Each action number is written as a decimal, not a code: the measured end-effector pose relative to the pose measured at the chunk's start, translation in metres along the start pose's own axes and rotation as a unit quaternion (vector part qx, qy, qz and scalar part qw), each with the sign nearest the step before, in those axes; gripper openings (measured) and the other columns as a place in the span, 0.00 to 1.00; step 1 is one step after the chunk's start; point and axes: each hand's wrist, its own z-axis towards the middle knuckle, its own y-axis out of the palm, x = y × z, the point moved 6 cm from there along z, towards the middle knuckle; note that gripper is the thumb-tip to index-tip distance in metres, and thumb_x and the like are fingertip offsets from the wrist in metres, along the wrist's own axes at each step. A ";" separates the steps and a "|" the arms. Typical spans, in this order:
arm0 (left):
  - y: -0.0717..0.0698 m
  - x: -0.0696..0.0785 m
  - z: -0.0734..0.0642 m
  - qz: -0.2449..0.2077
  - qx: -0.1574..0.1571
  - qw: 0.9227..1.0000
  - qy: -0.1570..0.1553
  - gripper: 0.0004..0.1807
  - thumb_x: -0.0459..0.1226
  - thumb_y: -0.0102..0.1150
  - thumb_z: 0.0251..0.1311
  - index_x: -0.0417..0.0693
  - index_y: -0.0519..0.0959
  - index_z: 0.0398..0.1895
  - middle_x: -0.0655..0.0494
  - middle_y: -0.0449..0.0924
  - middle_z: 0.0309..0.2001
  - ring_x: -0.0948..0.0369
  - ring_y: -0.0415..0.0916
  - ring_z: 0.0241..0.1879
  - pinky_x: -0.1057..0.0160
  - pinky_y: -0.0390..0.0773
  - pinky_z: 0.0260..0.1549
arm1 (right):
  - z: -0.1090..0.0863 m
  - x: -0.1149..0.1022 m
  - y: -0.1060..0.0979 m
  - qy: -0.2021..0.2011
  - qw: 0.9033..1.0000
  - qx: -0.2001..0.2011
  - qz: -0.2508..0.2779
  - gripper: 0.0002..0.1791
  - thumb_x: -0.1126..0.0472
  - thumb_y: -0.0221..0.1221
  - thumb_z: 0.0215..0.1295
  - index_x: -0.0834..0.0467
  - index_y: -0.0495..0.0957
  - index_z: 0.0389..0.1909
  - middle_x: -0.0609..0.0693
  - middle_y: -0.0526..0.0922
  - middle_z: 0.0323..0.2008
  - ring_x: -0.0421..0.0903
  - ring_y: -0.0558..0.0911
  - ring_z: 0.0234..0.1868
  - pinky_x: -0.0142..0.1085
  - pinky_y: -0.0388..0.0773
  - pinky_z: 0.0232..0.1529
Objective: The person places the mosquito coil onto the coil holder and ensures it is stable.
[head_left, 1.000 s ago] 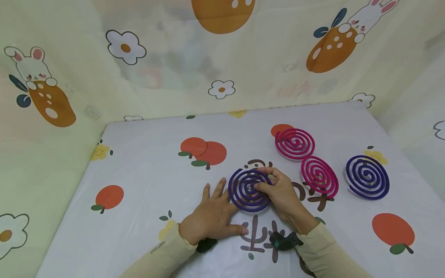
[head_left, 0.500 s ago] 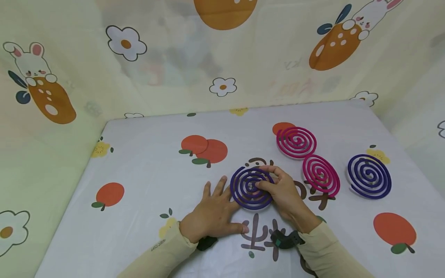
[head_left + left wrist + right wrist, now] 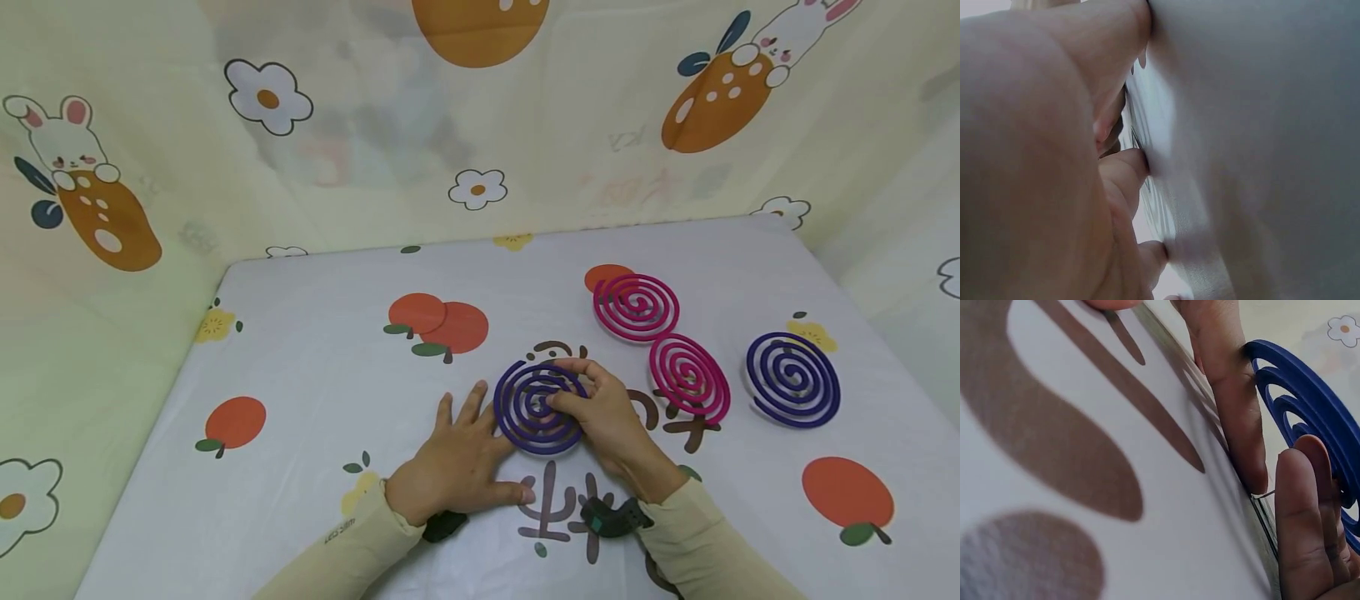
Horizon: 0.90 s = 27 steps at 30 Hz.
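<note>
A dark blue spiral mosquito coil (image 3: 517, 422) is raised slightly off the cloth in the head view. My right hand (image 3: 618, 429) pinches it from its right side, thumb reaching over the rings toward the centre. From the right wrist view, the coil (image 3: 1319, 387) stands behind the fingers (image 3: 1300, 519), and a thin metallic sliver shows near a fingertip, too small to make out. Beside the coil's left edge, my left hand (image 3: 457, 467) lies palm down with fingers spread; the coil's rim covers part of its fingers. In the left wrist view, its fingertips (image 3: 1129, 169) touch the cloth.
Two pink mosquito coils, one farther back (image 3: 637, 329) and one nearer (image 3: 690, 383), lie touching each other to the right. A second dark blue coil (image 3: 793, 380) lies beyond them. The white tablecloth (image 3: 315, 350) has printed fruit; a patterned curtain (image 3: 360, 167) hangs behind.
</note>
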 end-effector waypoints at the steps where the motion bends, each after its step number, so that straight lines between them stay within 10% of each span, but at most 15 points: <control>1: 0.000 0.000 0.000 0.001 0.000 1.000 0.000 0.52 0.75 0.53 0.60 0.71 0.52 0.84 0.52 0.43 0.85 0.38 0.39 0.82 0.25 0.51 0.70 | 0.000 0.000 0.000 0.000 1.000 0.001 -0.001 0.30 0.76 0.60 0.62 0.68 0.67 0.67 0.56 0.88 0.44 0.41 0.88 0.41 0.31 0.85 0.41; 27: 0.003 -0.001 0.001 -0.006 0.000 1.000 -0.001 0.51 0.74 0.53 0.60 0.71 0.53 0.84 0.52 0.43 0.85 0.38 0.38 0.82 0.25 0.50 0.71 | 0.001 0.002 0.002 -0.009 0.999 0.014 -0.037 0.30 0.76 0.61 0.60 0.66 0.70 0.65 0.56 0.89 0.41 0.40 0.87 0.36 0.31 0.84 0.38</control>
